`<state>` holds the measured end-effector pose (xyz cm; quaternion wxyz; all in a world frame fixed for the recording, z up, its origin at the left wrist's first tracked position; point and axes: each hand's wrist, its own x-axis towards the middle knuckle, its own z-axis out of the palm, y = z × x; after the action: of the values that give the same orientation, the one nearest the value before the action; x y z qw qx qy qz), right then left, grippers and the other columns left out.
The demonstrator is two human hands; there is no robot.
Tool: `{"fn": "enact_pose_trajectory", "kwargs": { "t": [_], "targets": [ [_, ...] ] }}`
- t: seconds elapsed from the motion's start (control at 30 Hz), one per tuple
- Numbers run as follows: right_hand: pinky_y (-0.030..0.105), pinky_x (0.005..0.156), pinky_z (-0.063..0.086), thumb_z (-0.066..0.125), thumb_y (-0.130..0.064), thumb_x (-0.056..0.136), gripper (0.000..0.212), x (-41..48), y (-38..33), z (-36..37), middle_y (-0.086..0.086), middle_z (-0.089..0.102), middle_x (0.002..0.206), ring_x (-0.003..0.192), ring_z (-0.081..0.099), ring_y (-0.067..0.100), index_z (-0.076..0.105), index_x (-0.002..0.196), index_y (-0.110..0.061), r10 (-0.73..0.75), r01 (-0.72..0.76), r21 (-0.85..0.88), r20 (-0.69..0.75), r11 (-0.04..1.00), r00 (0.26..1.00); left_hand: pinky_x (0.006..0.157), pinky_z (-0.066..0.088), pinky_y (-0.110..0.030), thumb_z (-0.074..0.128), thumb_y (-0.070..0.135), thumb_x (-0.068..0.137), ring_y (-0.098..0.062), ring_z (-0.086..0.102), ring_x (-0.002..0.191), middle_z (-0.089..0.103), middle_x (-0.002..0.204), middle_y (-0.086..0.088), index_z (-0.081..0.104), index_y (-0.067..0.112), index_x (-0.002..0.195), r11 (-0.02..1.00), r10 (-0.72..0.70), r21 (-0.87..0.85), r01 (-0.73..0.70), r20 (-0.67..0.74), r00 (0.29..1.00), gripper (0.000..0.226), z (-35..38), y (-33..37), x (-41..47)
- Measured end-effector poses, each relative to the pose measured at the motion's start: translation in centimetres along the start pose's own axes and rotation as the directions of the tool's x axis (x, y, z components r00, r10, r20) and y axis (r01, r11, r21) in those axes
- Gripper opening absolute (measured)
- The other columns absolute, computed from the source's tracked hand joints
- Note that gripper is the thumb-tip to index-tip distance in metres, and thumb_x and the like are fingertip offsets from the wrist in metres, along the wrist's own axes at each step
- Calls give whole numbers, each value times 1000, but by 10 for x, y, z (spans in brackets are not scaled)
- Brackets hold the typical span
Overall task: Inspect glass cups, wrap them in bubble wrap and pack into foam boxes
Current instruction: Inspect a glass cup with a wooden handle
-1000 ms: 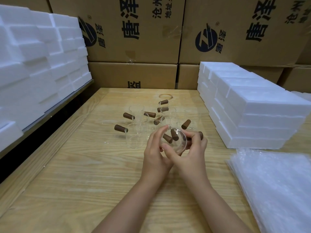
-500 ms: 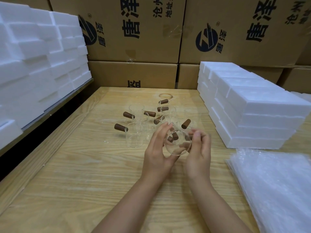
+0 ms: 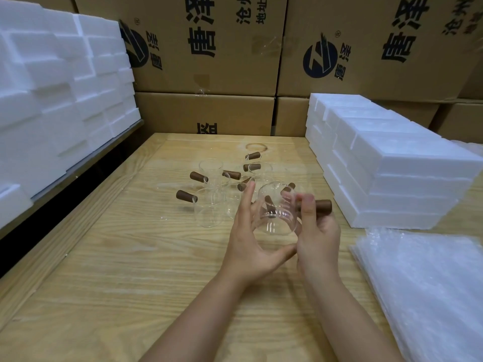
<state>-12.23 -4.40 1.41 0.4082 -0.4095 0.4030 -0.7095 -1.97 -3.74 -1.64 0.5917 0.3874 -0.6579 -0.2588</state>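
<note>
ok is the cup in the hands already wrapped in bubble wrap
No, the glass cup is bare; the bubble wrap lies stacked to its right.

Clear glossy glass cup (image 3: 277,212) (matt wooden handle (image 3: 322,205)) over grainy wood table (image 3: 130,257).
</note>
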Motion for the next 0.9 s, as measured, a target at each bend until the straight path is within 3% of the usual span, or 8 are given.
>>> {"fn": "enact_pose_trajectory", "kwargs": {
  "t": [0.13,0.27,0.4,0.5,0.57,0.67,0.77,0.9],
  "targets": [
    [28,85,54,58,-54,82,41,-1,-2,-2,-2,73,101,101,68,14,66,98,-17,-93,93,-15,0,996,996,99,45,-20,76,37,64,2,44,131,26,155,8,15,33,148,949,-138,-282,138,21,990,104,-3,6,-1],
    [43,94,50,63,-56,82,39,-2,1,-4,9,66,111,107,64,19,64,100,-21,-168,167,-64,-6,984,986,87,56,-37,71,27,70,-22,67,105,65,124,-14,43,4,139,748,-356,-588,306,33,934,78,1,7,1],
    [49,98,47,63,-53,80,33,-2,3,-3,6,66,110,110,62,21,63,102,-28,-151,152,-58,33,987,988,82,58,-35,63,17,76,-32,67,101,72,106,-16,58,-1,124,680,-453,-636,364,25,891,52,2,4,3],
    [25,90,50,66,-46,82,42,-3,5,-1,-17,65,106,107,61,9,53,117,-27,-139,139,-22,28,990,990,81,58,-32,69,12,75,-32,68,103,72,109,-14,56,4,125,631,-482,-680,373,33,876,52,0,4,4],
    [10,86,45,65,-47,81,56,-7,8,1,-17,62,112,112,57,3,44,127,-23,-115,115,-6,7,993,993,80,58,-29,74,11,76,-27,70,99,72,109,-11,56,7,124,640,-473,-682,354,13,881,51,-1,2,5],
    [4,78,44,67,-49,71,69,-16,13,7,-12,56,118,104,56,-12,45,127,-17,-34,34,-14,-1,999,999,78,55,-22,65,16,73,-16,71,93,74,106,-6,58,12,119,637,-473,-693,337,-6,881,46,-1,0,6],
    [6,68,45,68,-36,72,43,-22,16,13,-2,56,105,79,58,-14,51,107,-18,-8,9,-31,29,999,1000,80,53,-18,63,14,74,-15,69,101,74,107,-4,56,11,122,636,-468,-695,334,-4,883,49,0,0,6],
    [9,69,47,68,-27,77,29,-22,17,15,-1,57,100,79,61,-9,51,98,-20,-15,15,5,53,1000,999,79,52,-17,72,10,76,-12,70,95,75,102,-2,54,8,127,648,-455,-684,336,6,890,54,1,0,6]
  ]
}}
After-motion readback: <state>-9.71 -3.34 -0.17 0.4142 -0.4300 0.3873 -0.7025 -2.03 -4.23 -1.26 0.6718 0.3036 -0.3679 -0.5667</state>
